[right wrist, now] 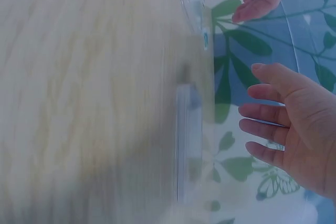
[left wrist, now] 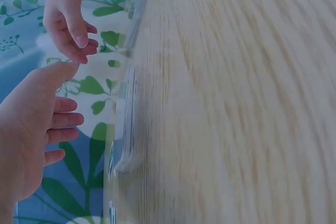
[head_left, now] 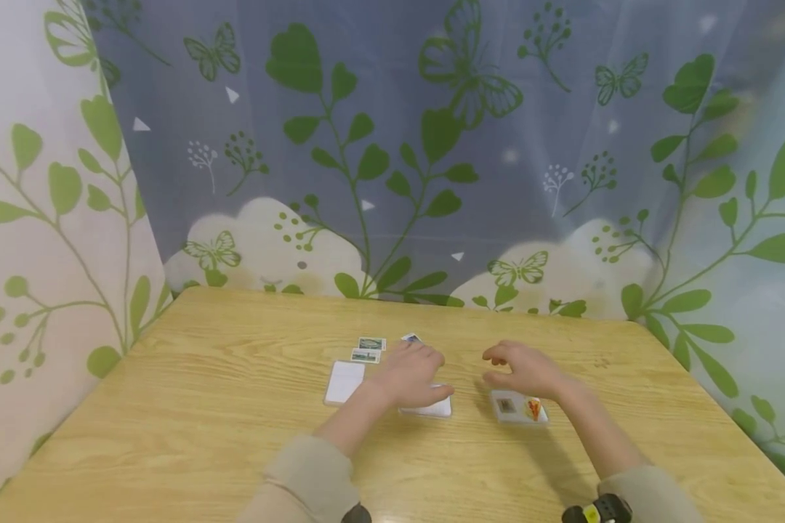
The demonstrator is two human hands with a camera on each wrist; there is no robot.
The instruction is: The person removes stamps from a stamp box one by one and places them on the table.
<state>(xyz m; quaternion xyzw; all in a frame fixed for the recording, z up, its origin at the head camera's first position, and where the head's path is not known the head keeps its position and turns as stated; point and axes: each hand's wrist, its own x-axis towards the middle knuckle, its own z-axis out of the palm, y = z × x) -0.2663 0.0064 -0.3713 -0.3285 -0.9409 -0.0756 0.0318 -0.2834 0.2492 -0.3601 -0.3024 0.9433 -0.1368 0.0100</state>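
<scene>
Brushing a loose slip aside seems the likeliest mishap: the left hand (head_left: 411, 376) hangs low over the group, and a trailing fingertip could nudge the dark slip (head_left: 413, 338) at its 12 o'clock. The upper green slip (head_left: 372, 343) and lower green slip (head_left: 365, 356), close together towards 10 o'clock, look thin enough to skid on the wooden tabletop (head_left: 235, 414) if a sleeve or finger swept across. The left case (head_left: 344, 383) lies at 9 o'clock; the middle case (head_left: 437, 410), partly hidden at 5 o'clock, might be knocked by a lowered thumb. At the right hand's (head_left: 525, 369) 6 o'clock sits the right case (head_left: 516, 408), with an orange-red motif; dropping the palm carelessly could push it askew.

Both hands hold nothing. Their fingers are loosely bent, thumbs held moderately wide of them, and the wrist views show each apart from the cases and the tabletop.
</scene>
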